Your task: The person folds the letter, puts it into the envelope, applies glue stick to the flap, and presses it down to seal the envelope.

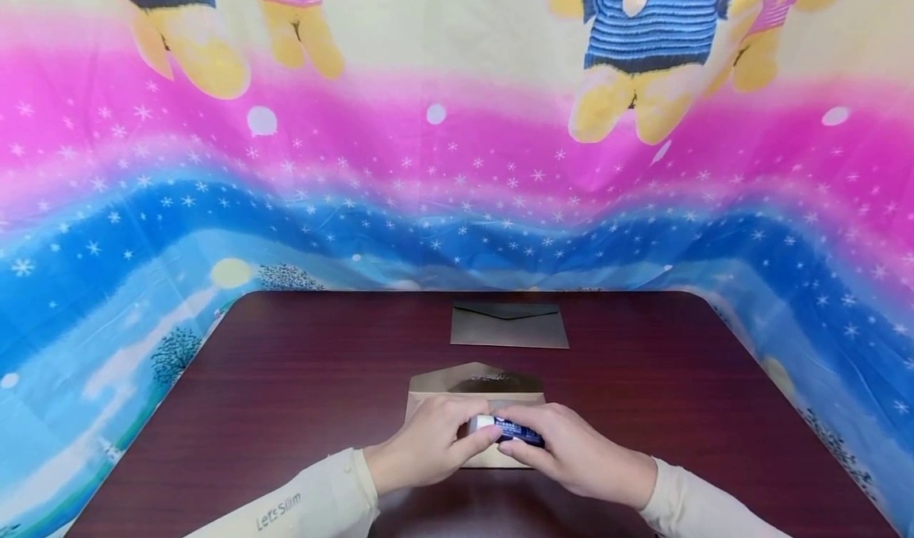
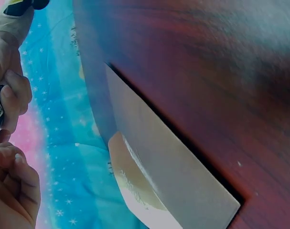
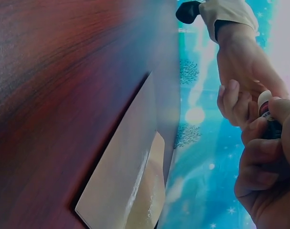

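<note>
A glue stick (image 1: 520, 432) with a dark blue printed body and a white end is held level between both hands. My left hand (image 1: 431, 440) pinches the white end with thumb and fingers. From the other side, my right hand (image 1: 580, 452) grips the dark body. Below them lies a tan envelope (image 1: 420, 405) with its pointed flap (image 1: 446, 379) unfolded away from me. The hands hide much of the envelope's middle in the head view. A pale glossy streak runs along the fold in the right wrist view, beside the flap (image 3: 152, 188).
A second envelope (image 1: 508, 332), grey-brown with its flap folded down, lies farther back on the dark red-brown table (image 1: 321, 363). Behind and beside the table hangs a printed cloth (image 1: 400, 181) with bears and snowflakes.
</note>
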Demonstrator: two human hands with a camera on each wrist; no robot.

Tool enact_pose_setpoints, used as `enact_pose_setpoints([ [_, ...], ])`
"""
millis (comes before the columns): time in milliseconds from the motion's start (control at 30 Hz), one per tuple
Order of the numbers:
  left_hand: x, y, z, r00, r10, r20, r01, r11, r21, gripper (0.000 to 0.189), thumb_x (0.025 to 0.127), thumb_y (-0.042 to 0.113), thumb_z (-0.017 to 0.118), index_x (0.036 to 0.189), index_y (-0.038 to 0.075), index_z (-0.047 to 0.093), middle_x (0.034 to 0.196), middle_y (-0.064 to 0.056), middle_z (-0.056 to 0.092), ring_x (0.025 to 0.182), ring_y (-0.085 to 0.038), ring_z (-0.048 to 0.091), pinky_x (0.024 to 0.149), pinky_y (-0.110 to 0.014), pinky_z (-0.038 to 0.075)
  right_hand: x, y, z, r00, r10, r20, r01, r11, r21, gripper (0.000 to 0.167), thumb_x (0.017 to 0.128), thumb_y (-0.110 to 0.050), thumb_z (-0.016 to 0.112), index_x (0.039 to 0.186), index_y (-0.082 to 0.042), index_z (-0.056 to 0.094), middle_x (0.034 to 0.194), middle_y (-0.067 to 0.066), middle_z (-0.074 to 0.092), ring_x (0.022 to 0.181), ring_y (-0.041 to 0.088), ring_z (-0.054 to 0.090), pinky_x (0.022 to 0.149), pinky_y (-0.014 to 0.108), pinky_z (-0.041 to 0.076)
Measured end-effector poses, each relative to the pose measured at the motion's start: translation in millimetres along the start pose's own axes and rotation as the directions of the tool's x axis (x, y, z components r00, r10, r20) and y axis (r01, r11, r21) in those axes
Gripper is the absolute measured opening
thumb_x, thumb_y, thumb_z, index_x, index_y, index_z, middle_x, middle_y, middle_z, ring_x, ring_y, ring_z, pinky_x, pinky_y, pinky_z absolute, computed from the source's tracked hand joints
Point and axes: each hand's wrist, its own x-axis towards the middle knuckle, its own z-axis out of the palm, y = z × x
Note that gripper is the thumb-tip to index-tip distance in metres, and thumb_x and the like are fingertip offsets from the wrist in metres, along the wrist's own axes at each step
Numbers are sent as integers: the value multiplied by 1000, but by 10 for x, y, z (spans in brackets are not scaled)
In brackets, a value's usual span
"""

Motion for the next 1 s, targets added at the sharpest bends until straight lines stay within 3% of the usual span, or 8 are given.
enact_pose_setpoints([
  [233,16,34,18,993,-119,28,121,986,-115,31,102,31,54,73,20,57,62,14,42,59,9,34,52,-11,32,-6,-8,6,999,-28,-37,23,993,-116,23,104,-26,58,126,-27,61,108,-14,69,88,-7,60,76,14,51],
  [400,19,42,43,972,-217,85,232,937,-262,34,104,31,52,75,16,62,63,15,41,58,7,35,52,-13,32,-21,-5,9,998,-34,-57,21,979,-203,31,102,-27,60,133,-25,60,118,-14,71,91,-7,63,76,16,54],
  [600,41,48,80,964,-242,112,267,870,-415,46,107,26,48,65,8,54,63,13,37,57,5,31,53,-13,28,-36,26,23,994,-61,-90,30,952,-304,28,100,-30,64,127,-23,63,109,-13,72,75,-7,57,65,11,48],
  [700,57,48,79,961,-243,130,275,839,-470,46,108,24,45,69,6,59,60,11,35,55,5,29,50,-15,26,-36,39,31,989,-96,-114,50,934,-353,23,98,-30,67,120,-24,64,97,-16,70,66,-8,49,59,8,41],
  [833,76,47,58,946,-273,175,325,798,-507,45,109,24,43,76,3,66,55,9,33,49,3,25,44,-20,20,-27,49,37,979,-144,-142,74,910,-409,20,96,-30,70,114,-23,64,84,-17,65,60,-9,40,55,5,33],
  [933,88,57,43,934,-297,199,358,783,-508,46,109,24,43,77,1,67,56,9,34,50,2,26,45,-19,20,-18,54,35,975,-167,-149,85,893,-443,18,96,-31,69,110,-22,64,80,-17,63,59,-9,38,54,4,31],
  [1000,88,70,37,931,-315,184,365,804,-469,48,109,28,44,74,4,67,59,11,39,53,3,31,48,-17,26,-14,54,25,976,-164,-145,87,900,-428,19,97,-31,68,114,-22,65,85,-16,66,62,-9,44,55,5,36],
])
